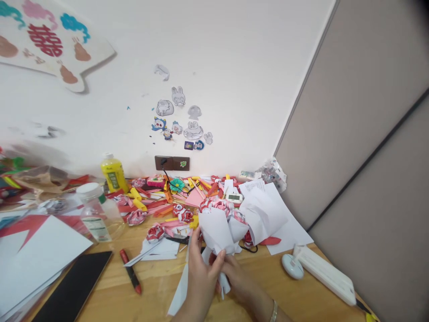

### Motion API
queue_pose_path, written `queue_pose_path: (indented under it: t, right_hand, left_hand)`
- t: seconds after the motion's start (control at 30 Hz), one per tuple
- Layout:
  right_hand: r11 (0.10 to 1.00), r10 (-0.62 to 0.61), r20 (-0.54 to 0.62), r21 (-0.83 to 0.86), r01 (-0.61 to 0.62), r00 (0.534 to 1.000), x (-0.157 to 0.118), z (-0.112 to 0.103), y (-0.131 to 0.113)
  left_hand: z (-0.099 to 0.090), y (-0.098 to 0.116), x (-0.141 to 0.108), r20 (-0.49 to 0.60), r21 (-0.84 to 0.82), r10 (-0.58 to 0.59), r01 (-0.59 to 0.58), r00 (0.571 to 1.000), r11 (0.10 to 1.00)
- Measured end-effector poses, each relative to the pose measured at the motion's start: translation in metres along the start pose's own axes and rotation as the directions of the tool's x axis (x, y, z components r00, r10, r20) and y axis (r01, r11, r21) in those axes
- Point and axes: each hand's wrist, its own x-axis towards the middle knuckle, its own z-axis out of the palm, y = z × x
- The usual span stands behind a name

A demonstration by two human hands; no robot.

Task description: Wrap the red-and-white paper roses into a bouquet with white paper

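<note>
A bouquet of pink and red paper flowers, wrapped in white paper, is held upright over the near part of the desk. My left hand is closed round the lower left of the wrapping, its thumb lying across the front. Partly hidden behind that thumb, my right hand grips the narrow base, below which white paper ends stick out. A large crumpled white sheet stands right of the flowers. Under my left wrist lies a white paper strip.
Coloured paper scraps and loose rolled flowers crowd the back of the desk. At left are a yellow bottle, a clear jar, white sheets, a black board and a red-and-black marker. A mouse and power strip lie right.
</note>
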Motion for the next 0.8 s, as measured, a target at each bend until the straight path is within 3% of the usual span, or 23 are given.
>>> queue_pose_path:
  t: [0.17,0.33,0.4,0.5,0.57,0.7,0.73,0.8]
  right_hand:
    - [0.997,-0.019,0.025,0.070,0.018,1.000,0.001,-0.005,-0.004]
    - [0.988,0.064,0.237,0.119,-0.094,0.969,0.001,-0.026,-0.019]
    - [0.981,0.123,0.279,0.114,-0.160,0.952,0.000,-0.035,-0.023]
    - [0.965,0.193,0.323,0.109,-0.240,0.926,-0.001,-0.045,-0.027]
    - [0.955,0.232,0.352,0.094,-0.281,0.907,-0.001,-0.050,-0.028]
    - [0.938,0.296,0.405,0.048,-0.343,0.865,0.001,-0.056,-0.032]
    - [0.935,0.310,0.413,0.032,-0.353,0.856,0.002,-0.057,-0.033]
    - [0.931,0.332,0.426,-0.003,-0.365,0.842,0.002,-0.058,-0.035]
  left_hand:
    - [-0.006,0.007,0.003,0.034,0.105,0.050,-0.053,0.998,0.993]
    - [-0.039,0.030,0.036,0.101,0.300,0.286,-0.303,0.953,0.904]
    - [-0.054,0.037,0.054,0.205,0.276,0.270,-0.320,0.941,0.906]
    - [-0.072,0.042,0.074,0.331,0.238,0.153,-0.239,0.931,0.941]
    - [-0.081,0.043,0.081,0.446,0.226,0.094,-0.214,0.890,0.950]
    - [-0.094,0.048,0.084,0.559,0.262,0.021,-0.200,0.829,0.944]
    - [-0.095,0.050,0.084,0.609,0.264,-0.018,-0.181,0.793,0.947]
    - [-0.097,0.056,0.082,0.736,0.250,-0.111,-0.115,0.668,0.961]
